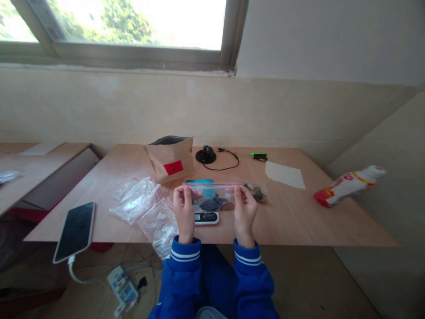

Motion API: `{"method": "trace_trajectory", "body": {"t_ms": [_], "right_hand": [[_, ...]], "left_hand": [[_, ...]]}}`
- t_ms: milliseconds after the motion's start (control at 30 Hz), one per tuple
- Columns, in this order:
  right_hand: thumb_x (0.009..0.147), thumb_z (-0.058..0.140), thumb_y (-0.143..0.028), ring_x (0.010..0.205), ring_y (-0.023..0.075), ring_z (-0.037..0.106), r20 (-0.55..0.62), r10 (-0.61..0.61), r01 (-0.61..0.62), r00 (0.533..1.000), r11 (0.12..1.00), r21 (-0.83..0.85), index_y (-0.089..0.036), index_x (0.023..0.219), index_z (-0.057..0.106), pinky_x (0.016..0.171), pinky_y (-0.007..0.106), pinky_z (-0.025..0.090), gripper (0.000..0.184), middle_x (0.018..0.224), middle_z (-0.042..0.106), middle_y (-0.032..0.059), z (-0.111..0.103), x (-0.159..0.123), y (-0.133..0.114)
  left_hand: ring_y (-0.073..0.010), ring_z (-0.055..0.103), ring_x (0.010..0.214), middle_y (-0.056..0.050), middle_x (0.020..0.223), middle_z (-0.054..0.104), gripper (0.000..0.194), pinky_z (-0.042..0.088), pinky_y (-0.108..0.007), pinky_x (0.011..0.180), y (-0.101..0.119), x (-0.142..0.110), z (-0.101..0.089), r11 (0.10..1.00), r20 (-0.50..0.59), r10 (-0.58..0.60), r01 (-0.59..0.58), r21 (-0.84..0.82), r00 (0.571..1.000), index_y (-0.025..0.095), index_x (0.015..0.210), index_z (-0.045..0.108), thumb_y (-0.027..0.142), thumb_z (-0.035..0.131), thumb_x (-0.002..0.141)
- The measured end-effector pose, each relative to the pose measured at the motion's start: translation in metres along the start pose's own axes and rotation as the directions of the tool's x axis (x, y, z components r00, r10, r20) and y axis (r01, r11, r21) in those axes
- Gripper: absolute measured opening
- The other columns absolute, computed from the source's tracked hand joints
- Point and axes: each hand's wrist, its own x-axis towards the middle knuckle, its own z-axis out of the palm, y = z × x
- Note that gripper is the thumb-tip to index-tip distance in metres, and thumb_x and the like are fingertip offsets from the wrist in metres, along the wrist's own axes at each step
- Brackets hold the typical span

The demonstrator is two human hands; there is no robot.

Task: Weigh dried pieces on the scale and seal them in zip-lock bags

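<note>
My left hand [183, 208] and my right hand [245, 208] both pinch the top edge of a clear zip bag [214, 195] with a red strip, held up over the wooden table [299, 221]. Dark pieces show inside the bag. Beneath it lies a small digital scale [206, 217] with a blue top [199, 181]. Both sleeves are blue with white stripes.
A pile of clear zip bags [142, 206] lies left of my hands. A brown paper pouch [171, 161] with a red label stands behind. Further back are a black round device with cable [206, 155], a green tool [259, 156], a paper sheet [284, 174]. A phone [75, 230] hangs over the left edge; a white-red bottle [348, 185] is at right.
</note>
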Motion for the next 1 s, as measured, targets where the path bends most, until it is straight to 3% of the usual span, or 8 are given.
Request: {"method": "trace_trajectory", "body": {"t_ms": [200,367,533,767,1000], "right_hand": [[0.083,0.063,-0.046,0.076,0.0182,0.068,0.182,-0.002,0.009,0.983,0.999,-0.038,-0.017,0.079,0.068,0.073,0.030,0.053,0.029,0.078,0.074,0.0050,0.001,0.000,0.005],[0.083,0.064,-0.043,0.073,0.0169,0.067,0.139,-0.023,0.027,0.990,0.999,-0.033,-0.017,0.075,0.067,0.074,0.030,0.052,0.028,0.075,0.072,0.0033,0.002,-0.002,0.006],[0.082,0.065,-0.045,0.071,0.0169,0.066,0.108,-0.013,0.015,0.994,1.000,-0.020,-0.017,0.075,0.065,0.070,0.029,0.052,0.029,0.073,0.071,0.0032,0.003,-0.002,0.005],[0.087,0.057,-0.049,0.070,0.0167,0.066,0.181,0.000,0.016,0.983,0.996,-0.087,-0.016,0.078,0.067,0.063,0.026,0.050,0.036,0.078,0.073,0.0059,-0.003,-0.001,0.007],[0.088,0.054,-0.052,0.059,0.0158,0.065,0.182,0.013,0.002,0.983,0.997,-0.082,-0.016,0.084,0.065,0.053,0.024,0.050,0.037,0.072,0.072,0.0054,-0.003,-0.005,0.007]], "left_hand": [[-0.0111,0.063,0.064,0.003,0.069,0.059,0.027,0.053,-0.023,0.063,-0.001,0.000,0.002,0.999,-0.030,-0.004,0.003,-0.036,1.000,0.019,0.084,0.049,0.045,0.051,0.091],[-0.0126,0.065,0.066,0.001,0.069,0.063,0.031,0.054,-0.024,0.063,0.002,0.002,-0.002,0.998,0.044,-0.040,0.043,-0.051,0.998,0.019,0.082,0.052,0.049,0.056,0.087],[-0.0142,0.066,0.070,-0.002,0.073,0.069,0.028,0.054,-0.025,0.066,0.005,0.002,-0.006,0.996,0.141,-0.088,0.083,0.038,0.986,0.016,0.084,0.063,0.044,0.066,0.081],[-0.0137,0.066,0.067,-0.001,0.071,0.069,0.024,0.053,-0.024,0.065,0.004,0.002,-0.011,0.995,0.140,-0.091,0.084,0.061,0.986,0.016,0.080,0.066,0.039,0.070,0.079],[-0.0132,0.065,0.068,-0.001,0.069,0.069,0.024,0.051,-0.025,0.069,0.005,0.005,-0.015,0.990,0.159,-0.097,0.079,0.113,0.982,0.016,0.073,0.065,0.038,0.068,0.081]]}}
